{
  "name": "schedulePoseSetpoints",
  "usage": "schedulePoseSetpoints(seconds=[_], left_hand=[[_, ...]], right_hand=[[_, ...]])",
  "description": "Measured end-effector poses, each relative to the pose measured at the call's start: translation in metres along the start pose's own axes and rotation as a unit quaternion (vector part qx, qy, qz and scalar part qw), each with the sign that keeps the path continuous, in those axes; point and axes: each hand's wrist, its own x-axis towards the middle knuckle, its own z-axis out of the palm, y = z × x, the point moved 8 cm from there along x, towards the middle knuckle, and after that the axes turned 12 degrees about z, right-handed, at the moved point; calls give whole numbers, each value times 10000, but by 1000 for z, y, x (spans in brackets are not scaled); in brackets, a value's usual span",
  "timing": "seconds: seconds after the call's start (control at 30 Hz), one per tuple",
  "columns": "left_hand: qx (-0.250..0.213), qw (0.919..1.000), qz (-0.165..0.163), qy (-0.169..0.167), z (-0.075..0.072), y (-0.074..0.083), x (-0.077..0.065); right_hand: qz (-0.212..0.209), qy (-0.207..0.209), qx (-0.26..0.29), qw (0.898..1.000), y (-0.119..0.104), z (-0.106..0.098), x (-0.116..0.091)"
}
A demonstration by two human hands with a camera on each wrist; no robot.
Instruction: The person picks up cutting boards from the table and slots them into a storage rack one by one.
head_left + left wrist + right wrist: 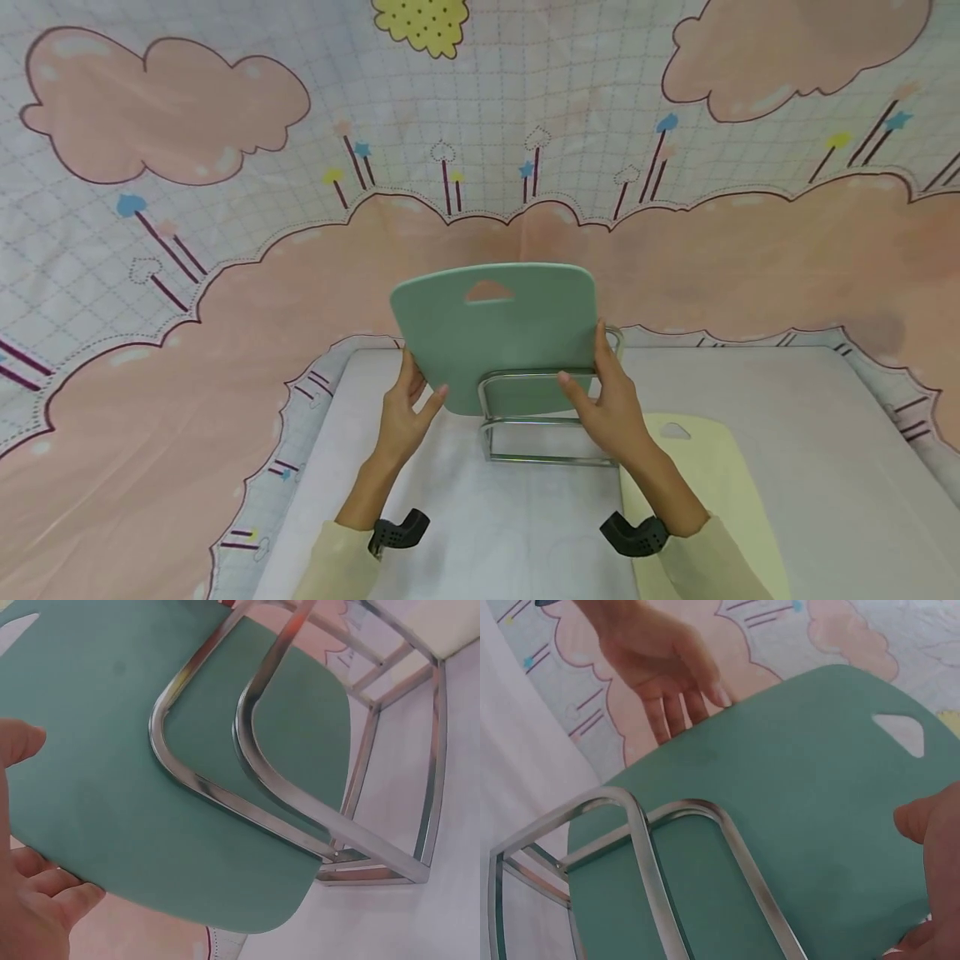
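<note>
A green cutting board (517,333) with a handle slot in its top edge stands upright between the bars of a silver metal rack (551,459). My left hand (401,421) holds the board's left edge, with the thumb on the front side and the fingers toward the back. At the right edge, my right hand (615,408) grips the board the same way, its thumb beside the rack's front bar. In the left wrist view, the board's lower corner (255,911) shows past the rack's bars.
A pale yellow cutting board (727,500) lies flat on the white table (825,467), right of the rack and partly under my right forearm. Behind the table hangs a patterned cloth (750,258) with clouds. Each wrist wears a black camera band (633,535).
</note>
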Motion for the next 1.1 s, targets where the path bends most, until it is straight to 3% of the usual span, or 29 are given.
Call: schedulePoseSetpoints(seconds=[0.77,1.1], left_hand=[[-100,9991,381,-153,15,3,6],[-275,9981,506,-237,24,7,9]], right_hand=[[-231,17,235,9995,10,-20,3],[-91,113,289,9995,19,-28,5]])
